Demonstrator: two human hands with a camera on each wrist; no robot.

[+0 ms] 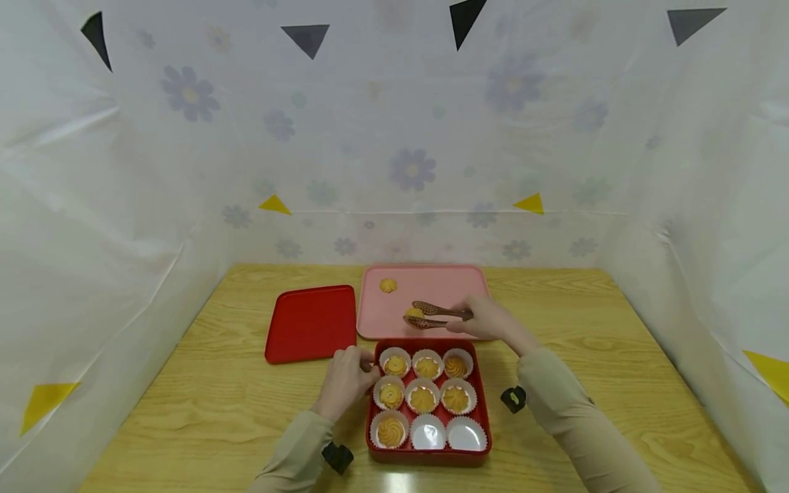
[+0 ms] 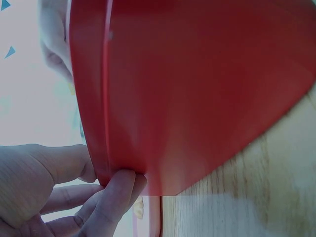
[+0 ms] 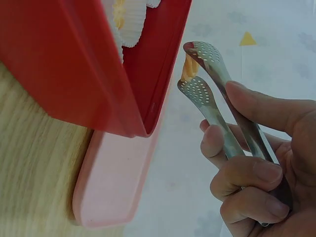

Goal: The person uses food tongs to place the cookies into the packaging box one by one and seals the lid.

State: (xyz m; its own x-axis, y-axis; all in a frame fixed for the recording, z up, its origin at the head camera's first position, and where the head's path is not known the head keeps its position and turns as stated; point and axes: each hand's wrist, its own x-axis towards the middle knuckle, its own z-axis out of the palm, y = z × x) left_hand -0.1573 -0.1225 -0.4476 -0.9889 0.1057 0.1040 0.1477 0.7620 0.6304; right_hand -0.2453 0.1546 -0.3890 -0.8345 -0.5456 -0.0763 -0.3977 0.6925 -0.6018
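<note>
My right hand (image 1: 487, 319) grips metal tongs (image 3: 197, 94) with perforated tips. Between those tips is a piped cookie (image 3: 189, 68), held over the pink tray (image 1: 431, 282) in the head view. With thumb and fingers, my left hand (image 1: 347, 376) pinches the upper left rim of a red square box (image 2: 197, 89). Several white paper cups line the box, most with a golden piped cookie (image 1: 422, 399) inside. Two bare paper cups (image 1: 428, 433) sit in the front row, at the middle and right. Another cookie (image 1: 387, 285) lies at the tray's back left.
A red lid (image 1: 312, 322) lies flat on the wooden table (image 1: 555, 301), left of the pink tray and behind my left hand. The tray stands just behind the box. White sheeting (image 1: 382, 123) with flower prints and small triangles encloses the table at the back and sides.
</note>
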